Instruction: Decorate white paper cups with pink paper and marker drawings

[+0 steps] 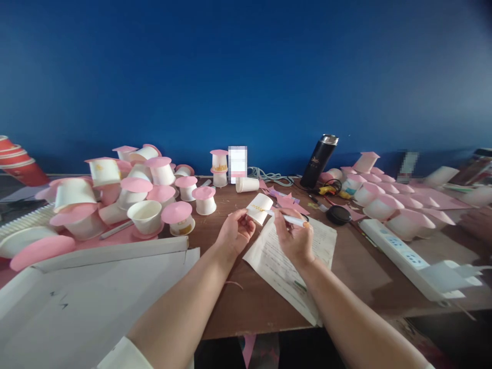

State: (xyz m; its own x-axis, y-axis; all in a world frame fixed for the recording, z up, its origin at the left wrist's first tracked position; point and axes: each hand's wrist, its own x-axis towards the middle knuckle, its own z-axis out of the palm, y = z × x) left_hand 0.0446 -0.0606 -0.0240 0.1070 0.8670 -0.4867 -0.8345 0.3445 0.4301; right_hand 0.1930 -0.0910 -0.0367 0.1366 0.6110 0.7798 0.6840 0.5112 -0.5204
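Note:
Near the middle of the table, my left hand (237,231) grips a white paper cup (259,208) by its left side, with the cup tipped over sideways. Gold-yellow marks run across the cup's side. My right hand (295,237) is closed around a white pen (294,220), whose tip is at the right edge of the cup. Under the right hand lies a creased, printed sheet of paper (269,256).
Many white cups with pink paper discs (136,185) crowd the left, behind a white box (103,302). At the right are a black bottle (320,161), a power strip (400,253), more pink-topped cups (382,202) and another person's blurred hand (476,224).

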